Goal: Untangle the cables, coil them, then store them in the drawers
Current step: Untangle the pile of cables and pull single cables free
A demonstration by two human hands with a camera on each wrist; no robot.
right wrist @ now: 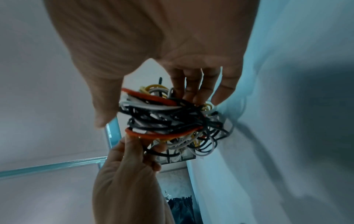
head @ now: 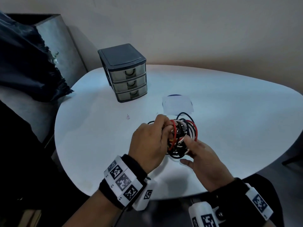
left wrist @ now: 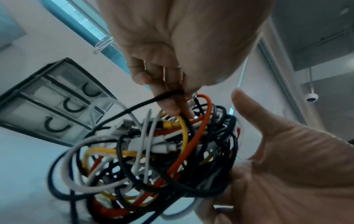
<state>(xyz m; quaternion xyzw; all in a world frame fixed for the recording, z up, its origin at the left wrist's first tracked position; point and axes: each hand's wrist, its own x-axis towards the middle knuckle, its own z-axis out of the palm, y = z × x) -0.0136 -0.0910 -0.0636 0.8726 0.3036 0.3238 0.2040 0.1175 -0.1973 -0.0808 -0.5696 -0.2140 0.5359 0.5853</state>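
A tangle of black, white, red and yellow cables [head: 183, 133] hangs just above the white table [head: 98, 153] between my two hands. My left hand [head: 167, 128] comes in from the left with curled fingers. In the left wrist view its fingertips [left wrist: 172, 104] pinch a black cable at the top of the tangle [left wrist: 153, 151]. My right hand [head: 187, 150] cups the tangle from the right and below, thumb [right wrist: 107, 109] on one side and fingers [right wrist: 197, 91] on the other. The dark three-drawer unit [head: 126, 74] stands at the table's far left, all drawers closed.
A white sheet of paper [head: 177, 104] lies on a dark disc just beyond the tangle. A small pin [head: 128, 116] lies left of it. A dark plastic bag [head: 27, 63] and a grey bin sit off the table's left edge.
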